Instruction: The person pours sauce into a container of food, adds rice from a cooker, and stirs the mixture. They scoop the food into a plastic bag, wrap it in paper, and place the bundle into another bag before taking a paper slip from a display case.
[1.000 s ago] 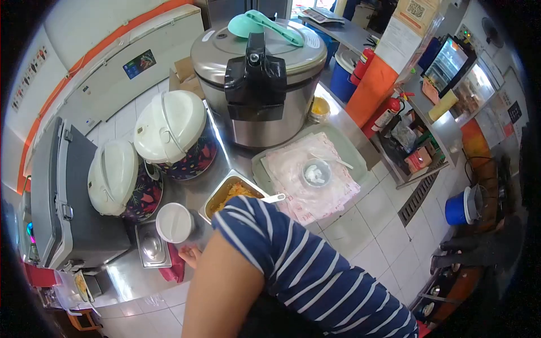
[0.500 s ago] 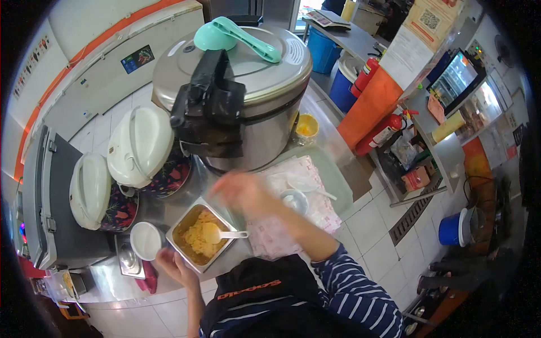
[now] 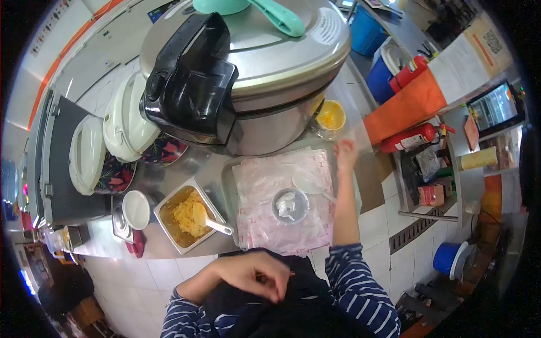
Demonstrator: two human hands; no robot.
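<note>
My left hand (image 3: pixel 256 275) hangs over the dark apron, fingers loosely bent, with nothing seen in it. My right hand (image 3: pixel 345 156) reaches past the far right side of the tray (image 3: pixel 229 186), fingers apart, just below a small clear cup with a yellow rim (image 3: pixel 331 116); no contact shows. Pink-printed paper sheets (image 3: pixel 256 217) lie in the tray. On them are a small clear bowl with white stuff in it (image 3: pixel 288 205) and a translucent white spoon (image 3: pixel 307 183). A steel pan (image 3: pixel 181 248) holds yellow crumbly food (image 3: pixel 189 217) and a white spoon (image 3: pixel 218 227).
A large steel cooker (image 3: pixel 270 127) with a black latch stands behind the tray, a mint-green scoop (image 3: pixel 279 18) on its lid. Left are two white-lidded flowered pots (image 3: pixel 87 155), a round white-lidded tub (image 3: pixel 137 209) and a grey cooler (image 3: pixel 63 149). Fire extinguishers (image 3: pixel 408 138) are at right.
My right hand has moved from above the tray's left side to its far right. My left hand has left the steel pan and come back over the apron. The view has shifted.
</note>
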